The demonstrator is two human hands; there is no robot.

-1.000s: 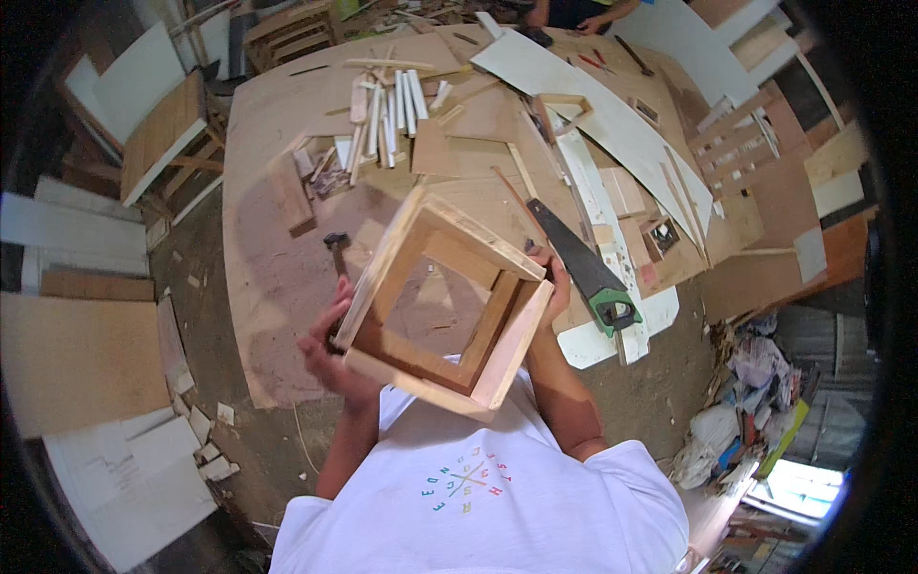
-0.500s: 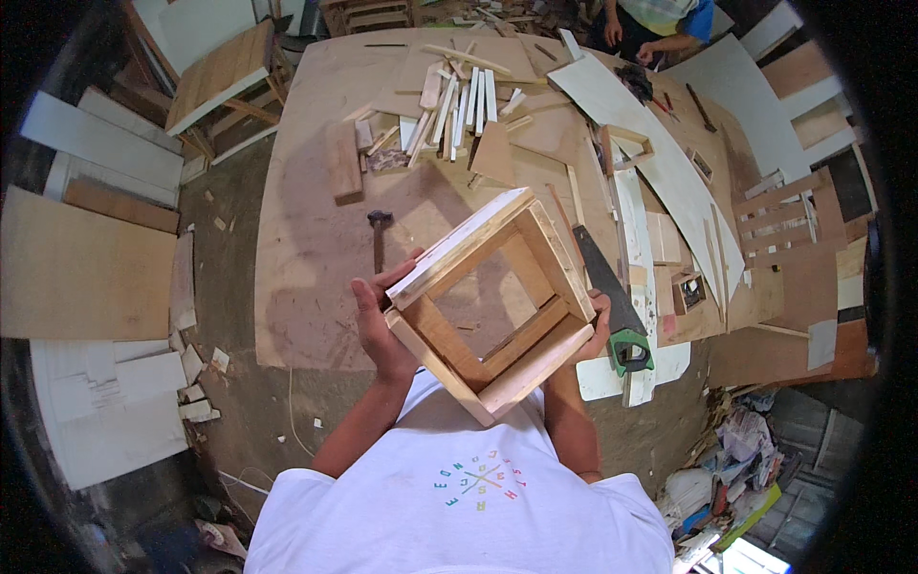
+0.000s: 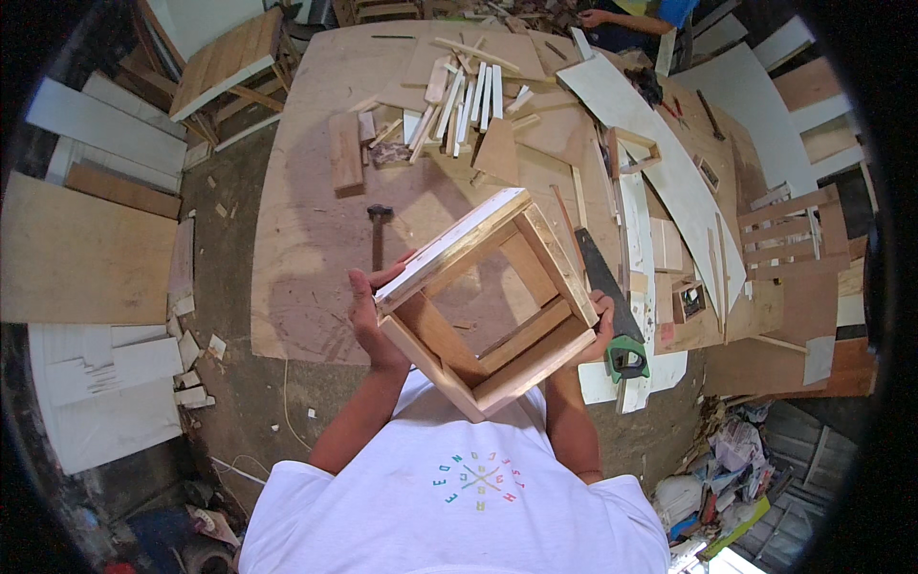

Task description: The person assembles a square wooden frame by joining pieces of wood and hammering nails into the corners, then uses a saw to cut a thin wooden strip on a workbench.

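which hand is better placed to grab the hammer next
Probably the left hand: the hammer lies just beyond it, while the right hand is across the wooden frame, closer to the saw. Both hands hold the frame, so the left would have to let go first.

It was a woodworking workshop: on the broad table (image 3: 296,239), a hammer (image 3: 378,239) lay toward the near left corner, a green-handled handsaw (image 3: 604,287) close to the near edge on the right, and cut wooden strips (image 3: 487,96) in a heap toward the far edge. Beyond the left edge, large boards (image 3: 86,253) and offcuts (image 3: 191,395) crowded the floor (image 3: 225,297).
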